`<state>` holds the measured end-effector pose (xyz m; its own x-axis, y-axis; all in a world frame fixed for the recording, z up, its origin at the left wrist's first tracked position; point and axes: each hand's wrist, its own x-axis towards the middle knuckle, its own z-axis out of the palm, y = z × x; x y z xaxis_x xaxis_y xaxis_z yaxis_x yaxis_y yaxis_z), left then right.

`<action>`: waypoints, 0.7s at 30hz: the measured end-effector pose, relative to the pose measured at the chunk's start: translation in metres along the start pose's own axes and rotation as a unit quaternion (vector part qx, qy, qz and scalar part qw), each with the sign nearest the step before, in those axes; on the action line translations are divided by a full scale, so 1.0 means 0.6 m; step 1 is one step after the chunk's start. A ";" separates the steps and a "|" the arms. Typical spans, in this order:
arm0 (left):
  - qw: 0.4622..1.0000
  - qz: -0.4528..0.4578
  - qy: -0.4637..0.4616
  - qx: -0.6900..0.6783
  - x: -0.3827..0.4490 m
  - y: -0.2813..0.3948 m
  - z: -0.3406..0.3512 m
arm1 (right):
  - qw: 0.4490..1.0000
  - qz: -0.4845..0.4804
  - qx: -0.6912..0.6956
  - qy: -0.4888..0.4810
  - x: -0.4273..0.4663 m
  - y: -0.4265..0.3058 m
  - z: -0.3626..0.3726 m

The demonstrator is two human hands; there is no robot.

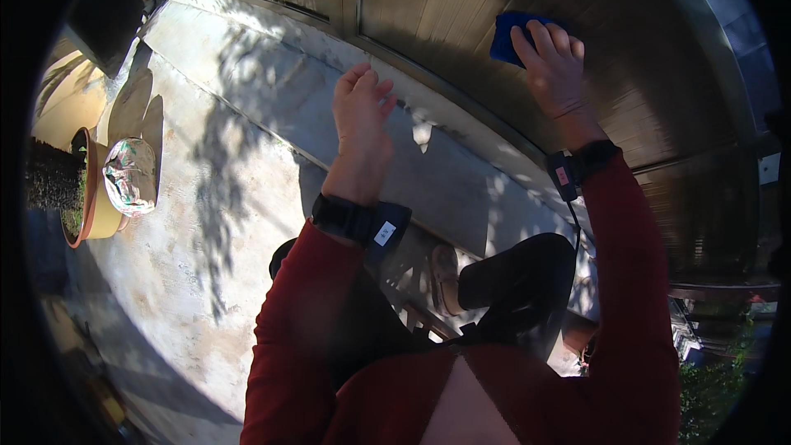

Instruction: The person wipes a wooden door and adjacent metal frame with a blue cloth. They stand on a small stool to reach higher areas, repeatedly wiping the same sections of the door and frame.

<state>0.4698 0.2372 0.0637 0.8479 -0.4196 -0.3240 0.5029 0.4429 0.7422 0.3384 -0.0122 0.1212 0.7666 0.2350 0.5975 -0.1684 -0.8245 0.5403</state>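
Observation:
My right hand presses a folded blue cloth against a ribbed, brownish door panel in a metal frame. The cloth lies under the fingertips, flat on the panel's glossy surface. My left hand is raised in front of the low step below the panel, with its fingers loosely curled and nothing seen in it. Each wrist wears a black strap with a small dark device on it, and a cable hangs from the one on the right.
On the left, a large plant pot with a thick trunk stands on the sunlit concrete floor, beside a floral cloth item. A concrete step runs along the door's base. My bent knee and shoe are near the step. Green plants grow at lower right.

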 end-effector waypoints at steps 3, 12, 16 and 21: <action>0.996 -0.058 0.000 -0.061 -0.002 -0.003 -0.004 | 0.986 -0.101 0.028 -0.131 -0.061 -0.082 0.092; 0.995 -0.048 0.006 -0.085 0.018 0.003 -0.003 | 0.988 -0.046 0.118 -0.083 0.061 -0.161 0.180; 0.995 -0.056 -0.013 -0.081 0.025 -0.005 0.010 | 0.985 -0.104 0.076 -0.116 0.098 -0.189 0.225; 0.997 -0.041 -0.017 -0.070 0.023 -0.018 0.008 | 0.956 -0.144 0.092 -0.239 -0.094 -0.167 0.212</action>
<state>0.4756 0.2230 0.0541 0.7984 -0.4840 -0.3581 0.5902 0.5117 0.6244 0.3909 -0.0083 -0.0418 0.9677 0.2404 0.0756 0.1715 -0.8481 0.5013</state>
